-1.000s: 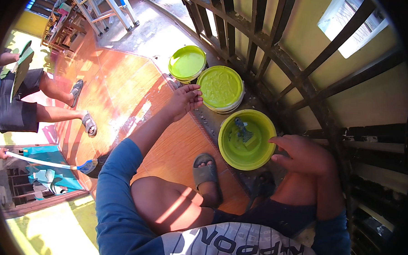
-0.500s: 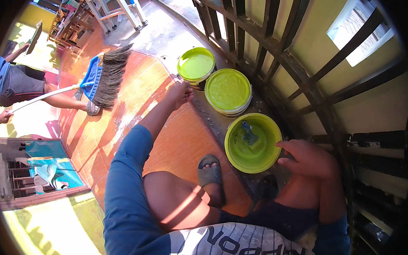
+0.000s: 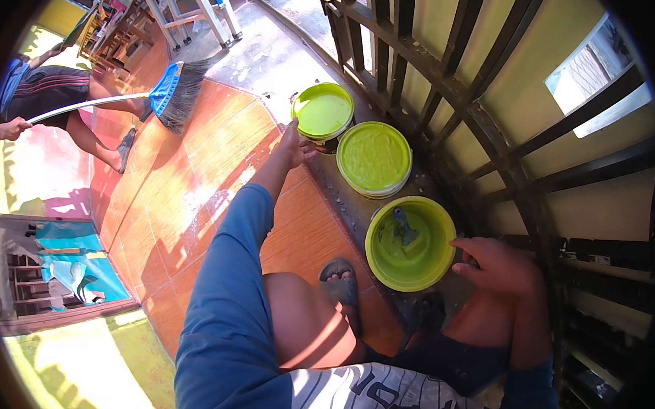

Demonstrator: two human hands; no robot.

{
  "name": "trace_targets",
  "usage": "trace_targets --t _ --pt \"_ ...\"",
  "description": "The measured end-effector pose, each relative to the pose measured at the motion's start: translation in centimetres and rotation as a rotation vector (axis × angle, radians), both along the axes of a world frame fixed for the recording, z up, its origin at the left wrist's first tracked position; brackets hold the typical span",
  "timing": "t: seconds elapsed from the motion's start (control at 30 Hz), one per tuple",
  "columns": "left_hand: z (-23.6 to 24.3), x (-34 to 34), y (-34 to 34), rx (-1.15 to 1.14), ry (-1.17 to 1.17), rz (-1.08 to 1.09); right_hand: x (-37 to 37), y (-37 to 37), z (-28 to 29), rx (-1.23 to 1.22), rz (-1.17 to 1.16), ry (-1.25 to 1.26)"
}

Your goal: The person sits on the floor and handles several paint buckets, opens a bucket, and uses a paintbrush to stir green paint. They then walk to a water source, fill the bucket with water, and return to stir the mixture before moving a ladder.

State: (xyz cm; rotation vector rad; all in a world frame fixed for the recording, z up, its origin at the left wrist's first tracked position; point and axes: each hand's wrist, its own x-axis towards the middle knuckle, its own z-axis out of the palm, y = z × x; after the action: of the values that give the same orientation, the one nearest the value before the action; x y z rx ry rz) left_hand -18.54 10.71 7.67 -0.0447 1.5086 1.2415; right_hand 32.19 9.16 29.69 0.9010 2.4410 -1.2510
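Holding my left hand [image 3: 293, 147] open beside the far green bucket [image 3: 322, 115], top middle, and my right hand [image 3: 499, 267] loosely open by the green tub [image 3: 423, 264], right of middle, I guess I'm reaching, so gripping calls for curled fingers.

The nearest bucket [image 3: 405, 272] is lime green, the tiles [image 3: 305, 214] wood-grained orange, the shirt [image 3: 333, 403] white with dark pinstripes.

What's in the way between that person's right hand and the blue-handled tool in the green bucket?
Only the right side of the green bucket's rim: the right hand is beside it, and the blue-handled tool is inside. Nothing visible covers the bucket's open top.
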Motion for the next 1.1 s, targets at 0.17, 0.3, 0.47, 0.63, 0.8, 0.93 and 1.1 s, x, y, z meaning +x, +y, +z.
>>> trace_targets --t 0.17,0.3,0.47,0.63,0.8,0.93,1.1 --pt "-2.4 -2.1 0.4 -0.084 0.080 0.121 -0.6 0.2 -0.1 -0.003 0.013 0.003" --pt "-1.1 -3.2 0.6 -0.124 0.276 0.077 -0.6 0.3 -0.1 0.002 0.014 -0.002" --pt "2.9 -2.3 3.0 0.047 0.210 0.152 -0.2 0.1 -0.4 0.020 0.013 0.034" --pt "5.2 -1.6 6.4 0.267 -0.085 0.129 0.2 0.0 -0.8 0.065 0.046 0.083" --pt "5.6 -0.6 9.1 0.393 -0.223 0.215 0.4 0.0 -1.2 0.055 0.017 0.065" --pt "6.3 0.3 10.5 0.343 -0.111 0.281 0.4 0.4 -1.6 0.042 -0.004 0.037" --pt "7.5 1.0 10.5 0.274 -0.080 0.312 0.6 0.8 -1.6 -0.012 -0.025 0.020"
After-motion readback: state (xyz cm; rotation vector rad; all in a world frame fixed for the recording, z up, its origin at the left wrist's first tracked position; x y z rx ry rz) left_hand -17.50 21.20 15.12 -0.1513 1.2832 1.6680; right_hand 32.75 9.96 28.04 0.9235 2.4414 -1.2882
